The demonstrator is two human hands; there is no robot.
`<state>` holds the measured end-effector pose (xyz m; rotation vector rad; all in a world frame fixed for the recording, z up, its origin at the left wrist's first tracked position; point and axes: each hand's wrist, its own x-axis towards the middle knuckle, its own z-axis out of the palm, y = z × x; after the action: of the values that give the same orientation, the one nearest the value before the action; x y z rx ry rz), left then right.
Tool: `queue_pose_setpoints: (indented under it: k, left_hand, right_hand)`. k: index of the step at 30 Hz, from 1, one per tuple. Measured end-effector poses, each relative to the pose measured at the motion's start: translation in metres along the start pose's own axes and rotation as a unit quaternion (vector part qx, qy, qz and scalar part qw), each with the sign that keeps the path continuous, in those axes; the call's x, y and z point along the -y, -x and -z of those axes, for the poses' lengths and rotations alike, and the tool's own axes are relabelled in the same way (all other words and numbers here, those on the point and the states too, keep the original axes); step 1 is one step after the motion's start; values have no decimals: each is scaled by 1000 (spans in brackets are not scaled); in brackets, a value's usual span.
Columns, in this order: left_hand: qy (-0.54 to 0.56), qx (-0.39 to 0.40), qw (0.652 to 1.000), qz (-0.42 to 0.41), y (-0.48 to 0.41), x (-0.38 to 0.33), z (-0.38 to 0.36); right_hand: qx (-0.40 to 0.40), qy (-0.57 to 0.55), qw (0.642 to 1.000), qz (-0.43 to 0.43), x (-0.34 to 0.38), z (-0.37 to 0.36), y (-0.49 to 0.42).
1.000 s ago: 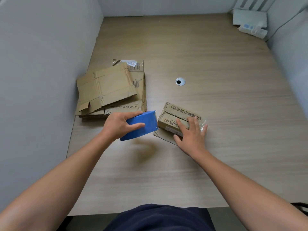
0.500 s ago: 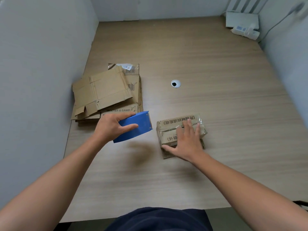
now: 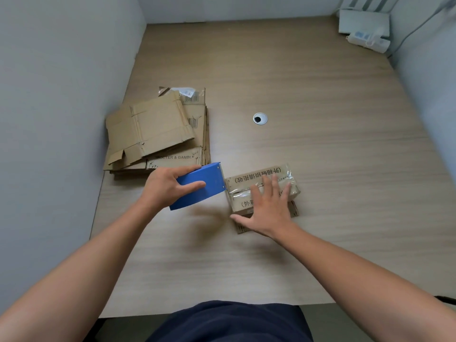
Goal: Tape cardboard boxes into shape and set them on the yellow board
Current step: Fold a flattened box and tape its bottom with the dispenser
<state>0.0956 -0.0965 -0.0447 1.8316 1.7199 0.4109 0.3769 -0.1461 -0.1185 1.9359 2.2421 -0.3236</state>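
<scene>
A small brown cardboard box (image 3: 249,180) with printed characters sits on the wooden table, its two top flaps folded shut. My right hand (image 3: 265,208) lies flat on top of it with the fingers spread, pressing the flaps down. My left hand (image 3: 167,187) grips a blue tape dispenser (image 3: 203,185), whose toothed front edge touches the box's left end at the flap seam. No yellow board is in view.
A stack of flattened cardboard boxes (image 3: 158,134) lies at the left, against the grey wall. A round cable hole (image 3: 260,118) sits in the table (image 3: 320,169) behind the box. White devices (image 3: 365,28) occupy the far right corner. Grey partitions enclose the table on three sides.
The box has been turned square to me. The tape dispenser moved right until it met the box's left end. My right hand stayed on top of the box.
</scene>
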Motion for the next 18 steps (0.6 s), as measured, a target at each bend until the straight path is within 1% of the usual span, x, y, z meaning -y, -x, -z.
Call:
queue_pose_setpoints:
  k: [2, 4, 6, 9, 12, 18]
  left_hand:
    - [0, -9, 1000, 3, 1, -2, 0]
    - [6, -8, 1000, 5, 2, -6, -2]
    - [10, -3, 1000, 10, 5, -10, -1]
    - [10, 12, 1000, 13, 12, -15, 0]
    - [8, 21, 1000, 4, 20, -16, -2]
    - [46, 39, 998, -3, 29, -33, -14]
  right_hand:
    - [15, -2, 999, -37, 16, 2, -3]
    - [11, -22, 999, -47, 23, 1, -7]
    - [-8, -36, 999, -6, 16, -5, -11]
    - [-30, -64, 995, 73, -16, -8, -11]
    - [9, -92, 990, 109, -55, -1, -18]
    - [73, -36, 976, 204, -95, 26, -42]
